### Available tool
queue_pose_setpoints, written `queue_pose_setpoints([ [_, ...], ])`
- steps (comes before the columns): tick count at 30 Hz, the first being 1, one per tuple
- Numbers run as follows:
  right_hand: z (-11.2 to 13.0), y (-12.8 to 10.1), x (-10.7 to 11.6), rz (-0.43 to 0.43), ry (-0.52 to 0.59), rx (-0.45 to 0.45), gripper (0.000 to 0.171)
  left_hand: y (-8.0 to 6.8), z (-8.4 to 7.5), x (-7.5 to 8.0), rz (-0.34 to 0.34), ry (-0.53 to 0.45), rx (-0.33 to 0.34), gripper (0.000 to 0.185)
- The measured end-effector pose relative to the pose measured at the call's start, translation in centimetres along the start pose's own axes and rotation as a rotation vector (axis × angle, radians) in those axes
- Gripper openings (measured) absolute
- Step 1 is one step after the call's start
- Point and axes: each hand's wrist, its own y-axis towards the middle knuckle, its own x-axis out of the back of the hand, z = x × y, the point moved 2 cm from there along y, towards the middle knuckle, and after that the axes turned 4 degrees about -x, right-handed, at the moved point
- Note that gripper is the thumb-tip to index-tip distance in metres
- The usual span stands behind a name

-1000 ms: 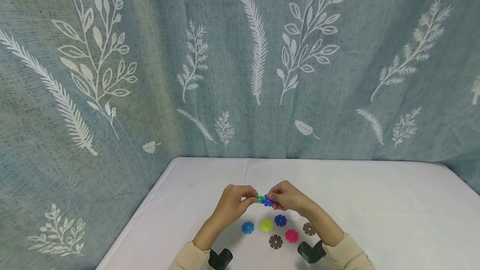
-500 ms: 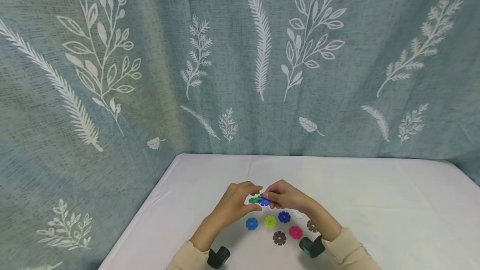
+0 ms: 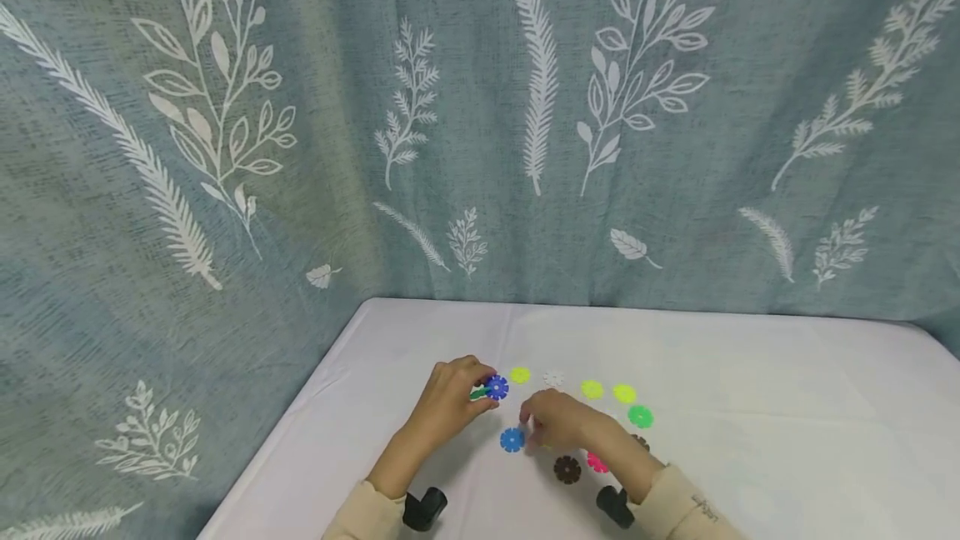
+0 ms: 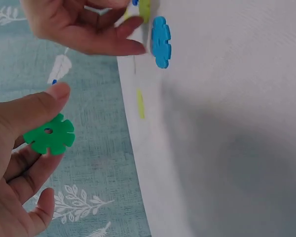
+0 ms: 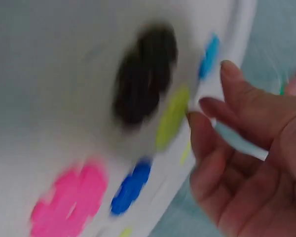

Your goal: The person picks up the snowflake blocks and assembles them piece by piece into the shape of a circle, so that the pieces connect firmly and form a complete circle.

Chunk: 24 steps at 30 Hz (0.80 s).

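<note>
Now the left hand (image 3: 450, 402) pinches a green flower-shaped plastic disc (image 4: 50, 135) (a dark blue one is joined to it). The right hand (image 3: 558, 423), fingers loosely spread, reaches down near a yellow-green flower-shaped plastic disc (image 5: 171, 117) on the white table (image 3: 750, 440).

Your hands have separated. Your right hand (image 3: 558, 425) let go of the joined pieces and came down near the light blue disc (image 3: 512, 439) on the table (image 3: 750, 407). Your left hand (image 3: 450, 397) alone now holds the green and blue pair (image 3: 491, 389), further left.

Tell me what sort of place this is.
Probably a staged tabletop set, not a lived-in room: a white-covered table, a leaf-print curtain hung close behind, and loose plastic snowflake discs by the hands.
</note>
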Motion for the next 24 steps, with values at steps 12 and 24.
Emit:
queue_pose_setpoints([
  [12,0.6,1.0,-1.2,-0.065,-0.036,0.055,0.021,-0.1,0.3,-0.1,-0.034,0.037,-0.035,0.036],
  [24,-1.8,-0.2,2.7,-0.439,0.212,0.177,0.006,1.6,-0.8,-0.7,-0.118,-0.107,0.034,0.031],
])
